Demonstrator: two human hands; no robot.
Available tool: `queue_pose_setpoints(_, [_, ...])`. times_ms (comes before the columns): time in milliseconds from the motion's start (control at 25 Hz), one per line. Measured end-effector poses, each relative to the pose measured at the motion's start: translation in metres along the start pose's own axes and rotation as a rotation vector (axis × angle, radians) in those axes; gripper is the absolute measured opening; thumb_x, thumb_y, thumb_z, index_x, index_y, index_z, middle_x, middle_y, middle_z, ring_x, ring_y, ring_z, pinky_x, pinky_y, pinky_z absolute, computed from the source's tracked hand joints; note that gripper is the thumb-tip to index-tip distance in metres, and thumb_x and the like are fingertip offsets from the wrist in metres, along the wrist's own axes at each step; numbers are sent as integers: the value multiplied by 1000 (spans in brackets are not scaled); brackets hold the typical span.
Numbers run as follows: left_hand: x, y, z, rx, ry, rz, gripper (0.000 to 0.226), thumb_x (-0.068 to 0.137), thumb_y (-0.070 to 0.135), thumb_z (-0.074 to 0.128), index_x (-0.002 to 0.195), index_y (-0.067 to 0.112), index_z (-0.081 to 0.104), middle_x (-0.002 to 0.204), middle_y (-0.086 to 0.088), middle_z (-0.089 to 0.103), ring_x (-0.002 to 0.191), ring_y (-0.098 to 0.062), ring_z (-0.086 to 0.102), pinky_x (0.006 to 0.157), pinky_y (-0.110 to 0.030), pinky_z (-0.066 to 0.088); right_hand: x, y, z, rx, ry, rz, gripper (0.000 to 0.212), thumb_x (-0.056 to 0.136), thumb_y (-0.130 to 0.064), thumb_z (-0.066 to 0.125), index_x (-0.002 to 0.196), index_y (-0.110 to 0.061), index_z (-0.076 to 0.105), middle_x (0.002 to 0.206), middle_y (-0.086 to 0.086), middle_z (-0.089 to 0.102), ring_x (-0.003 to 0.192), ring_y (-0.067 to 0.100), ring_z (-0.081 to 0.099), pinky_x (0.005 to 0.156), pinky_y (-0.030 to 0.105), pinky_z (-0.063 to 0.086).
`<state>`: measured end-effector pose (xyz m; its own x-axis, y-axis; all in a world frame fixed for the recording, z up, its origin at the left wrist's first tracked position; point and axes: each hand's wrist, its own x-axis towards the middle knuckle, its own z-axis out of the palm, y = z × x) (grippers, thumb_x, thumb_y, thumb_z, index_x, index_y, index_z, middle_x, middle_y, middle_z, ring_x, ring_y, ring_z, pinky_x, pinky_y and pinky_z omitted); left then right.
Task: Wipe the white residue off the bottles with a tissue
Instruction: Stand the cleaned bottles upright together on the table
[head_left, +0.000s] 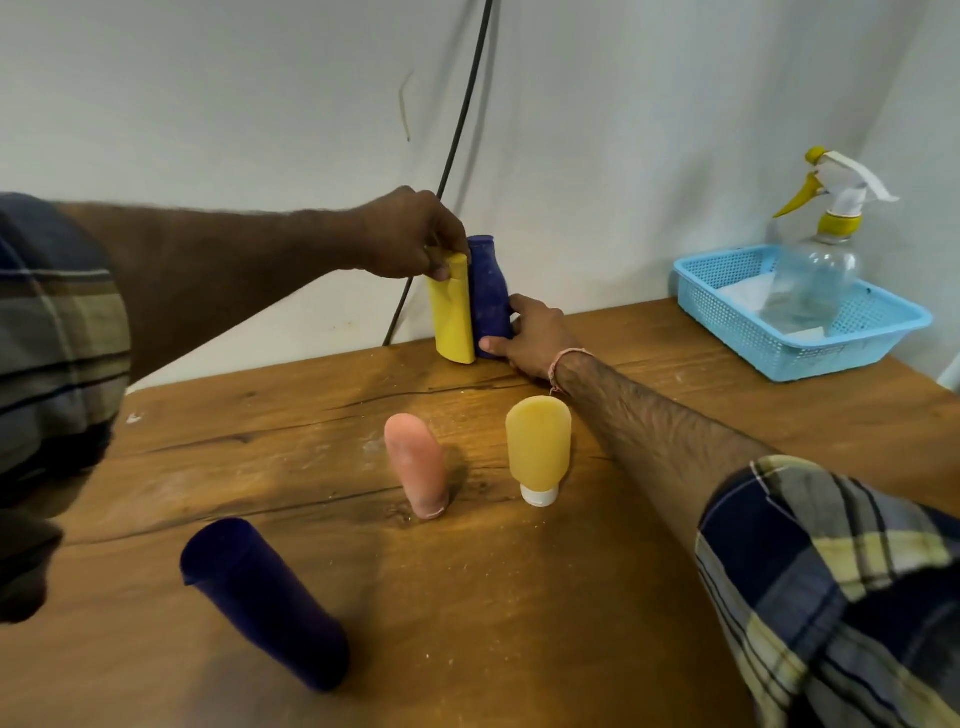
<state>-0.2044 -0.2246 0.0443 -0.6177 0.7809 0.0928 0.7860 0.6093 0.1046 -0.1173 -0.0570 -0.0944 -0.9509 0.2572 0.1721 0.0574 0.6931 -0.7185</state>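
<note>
At the far edge of the wooden table (649, 597), a yellow bottle (451, 317) and a blue bottle (488, 291) dusted with white stand side by side, touching. My left hand (410, 234) grips the yellow bottle's top from above. My right hand (530, 335) holds the blue bottle low at its base. Nearer me stand a pink bottle (418, 462) with white smears, an orange bottle (538, 449) on its white cap, and a dark blue bottle (262, 603). White tissue (748, 293) lies in the basket.
A light blue mesh basket (737, 332) sits at the table's far right, holding a clear spray bottle (815, 275) with a yellow trigger. A black cable (457, 135) runs down the wall behind the bottles. White specks dot the tabletop.
</note>
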Motion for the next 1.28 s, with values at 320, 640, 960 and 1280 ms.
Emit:
queue_pose_setpoints(320, [-24,-18,11,-167,107,-39,39,83,7,81,113,18,60,114,0,66,110,-19,63,81,-26,51,3,-12,9,-33,-58,-45,61,86,-30,79,137,-11,51,130,12,65,95,18,59,87,31,52])
queue_pose_setpoints(640, [-28,-21,19,-227,90,-122,65,85,8,80,139,22,48,134,-3,64,122,-21,58,94,-32,48,2,-17,6,-87,-126,-18,65,86,-38,78,138,-10,50,134,12,63,102,20,58,82,27,46])
queue_pose_setpoints(960, [-77,-4,7,-368,178,-157,71,84,21,83,145,20,45,143,-3,55,126,-21,56,91,-31,51,-26,-16,-14,101,-133,94,64,83,-30,83,136,-19,48,133,6,61,98,20,65,75,32,60])
queue_pose_setpoints(1280, [-234,9,-21,-610,-585,170,74,65,58,87,129,27,64,135,4,63,129,-19,57,102,-45,53,-101,-5,-49,185,147,112,42,86,-23,80,123,-21,58,117,-3,66,109,17,62,78,23,48])
